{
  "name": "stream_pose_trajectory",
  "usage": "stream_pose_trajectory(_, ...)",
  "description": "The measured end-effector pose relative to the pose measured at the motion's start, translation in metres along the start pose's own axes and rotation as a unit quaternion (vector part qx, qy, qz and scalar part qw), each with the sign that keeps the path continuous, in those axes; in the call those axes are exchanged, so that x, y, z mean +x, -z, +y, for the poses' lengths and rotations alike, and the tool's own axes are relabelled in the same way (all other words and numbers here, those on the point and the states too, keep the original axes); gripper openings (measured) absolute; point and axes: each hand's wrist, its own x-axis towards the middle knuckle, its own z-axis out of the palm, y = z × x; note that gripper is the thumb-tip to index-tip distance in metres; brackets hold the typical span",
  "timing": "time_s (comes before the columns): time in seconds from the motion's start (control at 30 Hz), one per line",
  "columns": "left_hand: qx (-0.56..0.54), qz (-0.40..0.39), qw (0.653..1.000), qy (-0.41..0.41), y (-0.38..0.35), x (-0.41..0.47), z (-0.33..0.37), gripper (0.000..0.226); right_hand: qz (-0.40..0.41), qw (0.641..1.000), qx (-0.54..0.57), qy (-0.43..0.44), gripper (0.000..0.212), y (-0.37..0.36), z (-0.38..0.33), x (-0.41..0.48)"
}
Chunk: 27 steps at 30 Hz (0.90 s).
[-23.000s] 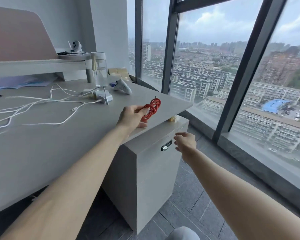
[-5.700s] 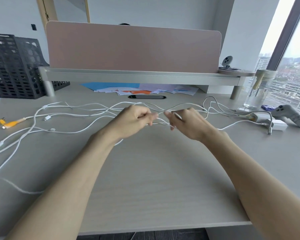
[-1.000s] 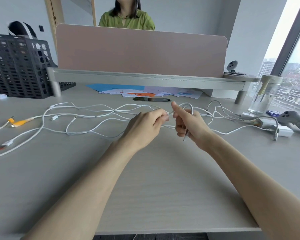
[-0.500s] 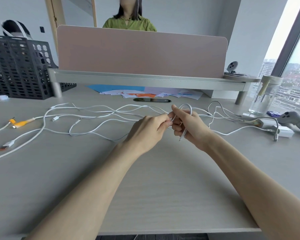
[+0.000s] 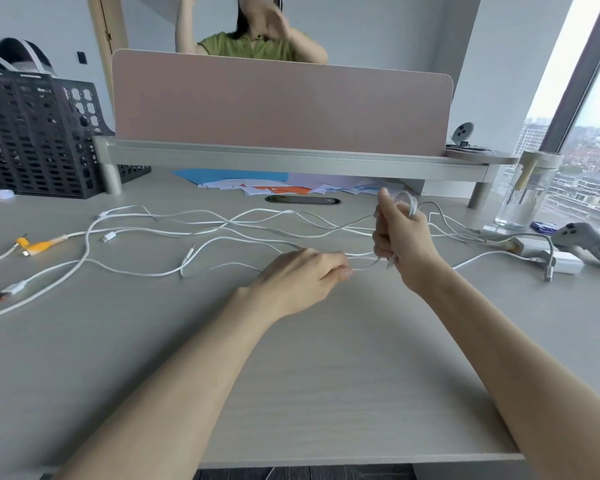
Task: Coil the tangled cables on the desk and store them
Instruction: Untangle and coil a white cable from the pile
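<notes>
Desk (image 5: 291, 375), near to far. Left hand (image 5: 298, 278) is low over the top, fingertips pinched together on a thin white strand (image 5: 364, 265) that runs across to the right hand (image 5: 400, 237). Right hand is raised, fingers curled tight round a small bundle of loops (image 5: 407, 202) that sticks out above the thumb; a plug end hangs below the fist.

Progress, my read: early. One white cable is only a few turns in. The other white cables (image 5: 222, 233) lie spread and crossing over the middle of the desk, uncoiled, as do the yellow-ended lead (image 5: 39, 243) and the orange-tipped plug (image 5: 9, 291) at left. Nothing looks stored.

Hard to tell:
- The loop count, because the bundle is blurred and half inside the fist.
- Which desk cable feeds the strand, since there are too many crossings.
- Where the left cables end, as they run off frame.
- Whether the cables at the white charger (image 5: 565, 263), far right, are plugged into it.
- Where storage is, as no spot is obvious.
</notes>
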Motion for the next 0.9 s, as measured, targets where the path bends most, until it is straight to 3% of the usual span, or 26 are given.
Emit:
stream_pose_trajectory(0.1, -0.009, 0.022, 1.0, 0.0, 0.006, 0.001, -0.003, 0.021, -0.034, 0.983, -0.173, 0.053, 0.047, 0.0, 0.006, -0.001)
stream_pose_trajectory(0.23, 0.019, 0.063, 0.998, 0.023, 0.018, 0.002, -0.011, 0.039, -0.142, 0.9, -0.392, 0.129, 0.056, -0.002, 0.011, -0.005)
stream_pose_trajectory(0.37, -0.004, 0.091, 0.996, -0.023, 0.026, 0.001, -0.022, 0.022, -0.259, 0.868, -0.421, 0.05, 0.071, -0.006, 0.008, -0.014)
stream_pose_trajectory(0.47, -0.017, 0.125, 0.99, -0.061, 0.027, 0.001, -0.022, 0.01, -0.295, 0.844, -0.448, -0.024, 0.086, -0.009, 0.002, -0.018)
stream_pose_trajectory(0.57, -0.014, 0.178, 0.982, -0.065, 0.025, 0.003, -0.02, 0.015, -0.336, 0.85, -0.401, -0.068, 0.084, -0.008, -0.001, -0.022)
stream_pose_trajectory(0.73, -0.056, 0.202, 0.977, -0.037, 0.019, 0.009, -0.024, 0.016, -0.368, 0.846, -0.382, -0.055, 0.047, -0.007, 0.002, -0.025)
stream_pose_trajectory(0.9, -0.126, 0.192, 0.972, -0.051, 0.012, 0.011, -0.028, 0.018, -0.317, 0.917, -0.233, -0.057, 0.052, -0.012, -0.001, -0.024)
